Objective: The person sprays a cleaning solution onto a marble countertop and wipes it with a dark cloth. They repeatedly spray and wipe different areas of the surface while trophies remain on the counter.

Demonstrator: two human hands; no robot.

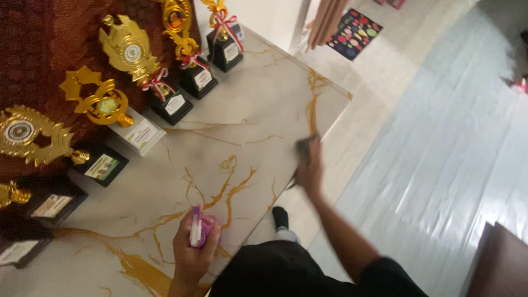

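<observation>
My left hand (190, 253) grips a small purple and white spray bottle (196, 225) over the near part of a white marble-look tabletop (247, 104) with gold veins. My right hand (309, 168) presses a dark cloth (303, 145) on the table's right edge. The picture is tilted and slightly blurred.
Several gold trophies (132, 52) on black and white bases line the table's far side against a dark red wall. Pale tiled floor (451, 137) lies to the right, with a colourful dotted mat (353, 33) at the top and a dark brown piece of furniture (503, 264) at the lower right.
</observation>
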